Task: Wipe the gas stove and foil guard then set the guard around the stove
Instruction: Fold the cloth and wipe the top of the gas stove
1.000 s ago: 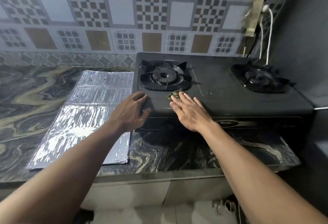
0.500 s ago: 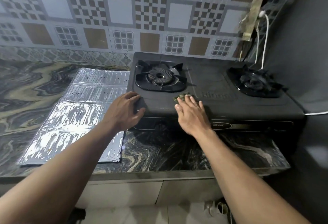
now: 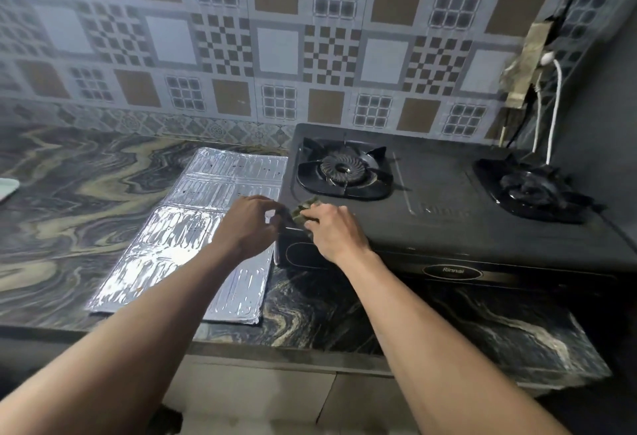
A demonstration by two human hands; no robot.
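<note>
Wiping in progress, judged early: right hand presses a green cloth on the stove front-left corner; left hand pinches that corner. Foil guard lies flat on the marbled bench, not yet set. Tiled wall behind, dim

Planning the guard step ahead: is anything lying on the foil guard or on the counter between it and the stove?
Nothing visible lies on the flat silver foil guard; it sits right beside the black two-burner gas stove. Only the left hand hovers over its near-stove edge, while the right hand presses a green cloth on the stove's corner.
</note>
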